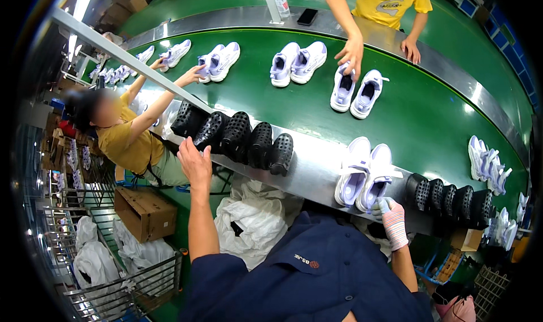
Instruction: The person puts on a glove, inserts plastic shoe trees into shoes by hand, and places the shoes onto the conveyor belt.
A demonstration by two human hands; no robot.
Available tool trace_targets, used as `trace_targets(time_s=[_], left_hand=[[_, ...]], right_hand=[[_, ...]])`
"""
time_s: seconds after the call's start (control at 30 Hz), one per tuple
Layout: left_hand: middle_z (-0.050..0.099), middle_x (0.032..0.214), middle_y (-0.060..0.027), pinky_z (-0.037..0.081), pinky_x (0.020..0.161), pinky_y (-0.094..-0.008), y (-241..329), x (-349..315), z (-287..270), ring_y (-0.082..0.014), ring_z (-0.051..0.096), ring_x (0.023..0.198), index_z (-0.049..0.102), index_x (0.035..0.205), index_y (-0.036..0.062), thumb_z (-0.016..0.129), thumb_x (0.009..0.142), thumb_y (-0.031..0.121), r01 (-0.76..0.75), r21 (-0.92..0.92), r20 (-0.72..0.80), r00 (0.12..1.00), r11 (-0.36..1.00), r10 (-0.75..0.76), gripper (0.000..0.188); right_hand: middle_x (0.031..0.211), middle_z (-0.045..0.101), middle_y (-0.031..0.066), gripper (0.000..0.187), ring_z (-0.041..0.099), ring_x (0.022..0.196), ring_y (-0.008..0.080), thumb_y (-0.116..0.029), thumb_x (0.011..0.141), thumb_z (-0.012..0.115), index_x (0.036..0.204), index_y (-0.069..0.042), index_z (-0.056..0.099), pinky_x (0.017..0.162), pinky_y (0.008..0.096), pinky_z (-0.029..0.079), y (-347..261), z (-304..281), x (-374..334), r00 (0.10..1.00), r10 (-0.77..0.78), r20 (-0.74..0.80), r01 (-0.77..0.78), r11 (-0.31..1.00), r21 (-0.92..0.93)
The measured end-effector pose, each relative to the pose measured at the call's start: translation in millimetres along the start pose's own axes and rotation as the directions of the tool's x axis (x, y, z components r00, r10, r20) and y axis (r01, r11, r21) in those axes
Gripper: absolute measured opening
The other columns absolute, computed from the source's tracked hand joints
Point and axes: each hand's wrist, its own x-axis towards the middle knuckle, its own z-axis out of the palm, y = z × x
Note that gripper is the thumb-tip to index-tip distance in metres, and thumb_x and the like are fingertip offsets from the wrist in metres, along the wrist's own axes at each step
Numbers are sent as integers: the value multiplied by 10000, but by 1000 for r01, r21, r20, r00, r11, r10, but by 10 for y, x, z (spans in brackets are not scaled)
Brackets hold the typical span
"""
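With left fingers (186,147) spread, right fingers' (386,204) hold unclear, you'd best heel-grip the likely light, soft white-and-lavender fabric sneaker (379,164).

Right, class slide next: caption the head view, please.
Left hand near black perforated shoe forms, gloved right hand at a white-and-lilac sneaker.

The left black shoe shapes (235,134) look like shiny, dotted plastic. The near white shoes (357,151) look like soft cloth. The striped glove (396,229) looks like knitted cloth. The near table edge (317,166) is smooth, shiny metal. The box (159,223) on the left is dull brown cardboard.
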Motion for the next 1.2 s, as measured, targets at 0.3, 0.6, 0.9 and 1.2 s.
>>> trace_targets(time_s=[0.3,0.6,0.9,1.2], left_hand=[[675,1060,-180,489,875,-470,-236,383,-425,-406,607,986,663,1156,-6,812,817,218,-29,20,70,997,999,28,433],[648,1035,-176,514,849,-437,2044,-180,-700,-371,618,948,644,1118,2,882,725,175,-393,-633,-62,885,668,462,491],[626,1219,-183,533,926,-360,2872,-472,-5,-231,623,1089,434,1459,-9,717,929,379,658,-742,521,686,-128,508,715],[649,971,-122,594,694,-332,3298,-511,78,-212,687,800,457,1413,45,707,947,439,866,-471,638,464,-166,615,659]], right_hand=[[889,734,81,275,689,754,138,-241,1036,586,1072,1,711,684,308,561,-339,182,71,989,-135,63,141,986,-89],[1366,599,171,726,608,1212,244,-360,993,666,1503,65,372,1016,355,505,-1727,1073,166,921,-265,285,-36,673,739],[1177,718,105,408,711,1067,274,-156,908,700,1292,-47,615,916,451,596,-1277,386,72,847,-141,512,-517,7,856],[1043,726,118,575,722,898,217,-508,1039,524,1319,-11,603,721,351,569,-1161,317,-144,997,-73,31,56,922,383]])
